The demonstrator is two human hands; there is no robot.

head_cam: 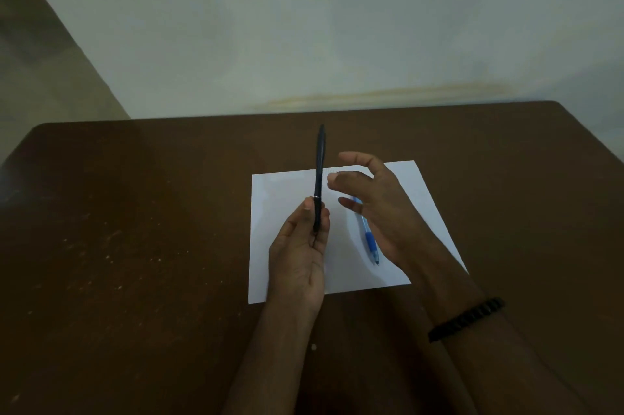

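Observation:
My left hand (pixel 300 252) pinches the lower end of a dark pen (pixel 319 171) between thumb and fingers and holds it upright above a white sheet of paper (pixel 280 198). Just right of the pen, my right hand (pixel 374 205) hovers over the sheet with fingers loosely spread and holds nothing. A blue pen (pixel 369 239) lies on the paper under that hand; its far end is hidden by the fingers.
The paper lies near the middle of a brown table (pixel 135 245) with pale specks on its left part. A pale wall (pixel 337 26) runs right behind the table's far edge. A black bracelet (pixel 467 318) sits on my right wrist.

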